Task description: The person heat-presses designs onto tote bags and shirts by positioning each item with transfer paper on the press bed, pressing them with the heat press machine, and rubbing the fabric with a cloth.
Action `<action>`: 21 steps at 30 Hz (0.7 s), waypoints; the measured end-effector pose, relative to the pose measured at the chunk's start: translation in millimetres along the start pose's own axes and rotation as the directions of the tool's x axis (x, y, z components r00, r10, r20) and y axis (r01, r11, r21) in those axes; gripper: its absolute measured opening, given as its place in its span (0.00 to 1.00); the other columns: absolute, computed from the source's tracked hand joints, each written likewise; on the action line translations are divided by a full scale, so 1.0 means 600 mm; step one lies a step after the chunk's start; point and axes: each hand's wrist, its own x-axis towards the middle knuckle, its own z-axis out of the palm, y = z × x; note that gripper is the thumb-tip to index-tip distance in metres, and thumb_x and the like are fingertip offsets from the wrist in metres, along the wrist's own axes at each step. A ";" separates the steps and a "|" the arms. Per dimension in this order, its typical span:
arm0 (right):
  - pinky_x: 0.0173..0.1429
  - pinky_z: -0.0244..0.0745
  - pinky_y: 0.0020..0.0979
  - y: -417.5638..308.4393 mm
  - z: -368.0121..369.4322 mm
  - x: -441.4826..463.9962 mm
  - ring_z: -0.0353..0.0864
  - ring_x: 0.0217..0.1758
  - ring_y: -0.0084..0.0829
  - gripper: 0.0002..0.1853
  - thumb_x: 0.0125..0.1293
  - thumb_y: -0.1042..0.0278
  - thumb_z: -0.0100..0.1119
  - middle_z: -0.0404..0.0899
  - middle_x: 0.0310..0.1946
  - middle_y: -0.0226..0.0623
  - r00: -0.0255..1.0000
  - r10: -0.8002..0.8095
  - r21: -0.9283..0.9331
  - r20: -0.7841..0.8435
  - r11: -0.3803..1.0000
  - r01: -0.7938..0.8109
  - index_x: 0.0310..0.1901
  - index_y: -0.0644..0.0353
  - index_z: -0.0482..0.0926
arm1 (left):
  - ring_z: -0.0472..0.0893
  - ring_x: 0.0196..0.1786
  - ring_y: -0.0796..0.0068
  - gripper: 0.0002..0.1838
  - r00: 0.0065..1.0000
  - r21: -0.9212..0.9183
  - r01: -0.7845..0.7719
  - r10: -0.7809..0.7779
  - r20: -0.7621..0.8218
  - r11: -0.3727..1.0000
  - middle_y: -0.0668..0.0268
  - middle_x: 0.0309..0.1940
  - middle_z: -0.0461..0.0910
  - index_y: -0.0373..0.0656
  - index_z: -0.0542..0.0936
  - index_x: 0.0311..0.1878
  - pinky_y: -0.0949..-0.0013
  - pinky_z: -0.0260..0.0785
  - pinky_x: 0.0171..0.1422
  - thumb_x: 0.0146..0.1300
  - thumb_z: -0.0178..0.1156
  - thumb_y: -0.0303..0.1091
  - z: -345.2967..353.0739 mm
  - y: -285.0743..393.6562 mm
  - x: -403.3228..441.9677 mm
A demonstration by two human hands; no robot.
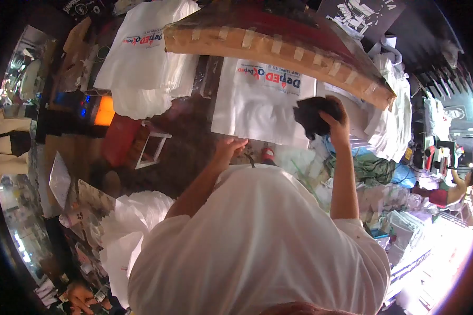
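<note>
A white bag (pixel 252 113) with blue and red lettering lies flat in front of me, its far part under a raised, tilted wooden-edged printing screen (pixel 278 51) with tape strips along its rim. At the bag's near edge, my left hand (pixel 231 149) is closed, thumb and fingers pinching the edge. My right hand (pixel 335 119) grips a crumpled black rag (pixel 312 116) just above the bag's right side. Part of the lettering is close under the screen's rim.
More white printed bags (pixel 147 58) hang in a stack at the left. A white-edged stool or frame (pixel 151 149) stands below them, near an orange lit panel (pixel 104 110). White sheets (pixel 136 215) pile at lower left. At far right is another person (pixel 449 194).
</note>
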 end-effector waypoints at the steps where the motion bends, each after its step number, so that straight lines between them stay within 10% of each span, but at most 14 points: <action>1: 0.61 0.69 0.32 0.019 0.022 0.029 0.77 0.55 0.30 0.26 0.52 0.79 0.64 0.79 0.49 0.37 0.996 -0.087 -0.047 -0.004 0.995 0.087 0.56 0.59 0.73 | 0.73 0.25 0.83 0.15 1.000 0.007 -0.002 0.002 0.000 1.000 0.71 0.25 0.77 0.38 0.81 0.36 0.78 0.65 0.30 0.58 0.69 0.42 -0.008 -0.006 0.002; 6: 0.65 0.66 0.43 0.098 0.120 0.153 0.71 0.61 0.50 0.26 0.56 0.70 0.65 0.74 0.56 0.47 0.874 -0.485 -0.737 0.001 0.591 0.329 0.58 0.56 0.72 | 0.77 0.30 0.83 0.12 0.996 0.133 0.064 -0.056 -0.069 0.989 0.70 0.28 0.80 0.39 0.82 0.39 0.79 0.67 0.32 0.61 0.65 0.40 -0.085 -0.057 0.007; 16: 0.66 0.61 0.50 0.172 0.437 0.178 0.64 0.64 0.50 0.17 0.61 0.64 0.56 0.68 0.59 0.45 0.808 -0.538 -0.720 0.240 0.460 0.520 0.53 0.51 0.78 | 0.78 0.31 0.82 0.12 0.959 0.071 0.079 -0.056 -0.276 0.994 0.69 0.30 0.83 0.42 0.82 0.37 0.76 0.70 0.36 0.63 0.63 0.41 -0.160 -0.083 -0.029; 21: 0.63 0.65 0.46 0.181 0.278 0.187 0.71 0.60 0.43 0.22 0.55 0.63 0.64 0.73 0.59 0.37 0.842 -0.461 -0.768 0.281 0.418 0.486 0.55 0.49 0.78 | 0.78 0.27 0.79 0.13 0.975 0.688 -0.016 0.164 -0.150 0.726 0.65 0.23 0.80 0.40 0.83 0.31 0.72 0.66 0.30 0.63 0.59 0.41 -0.279 -0.211 -0.002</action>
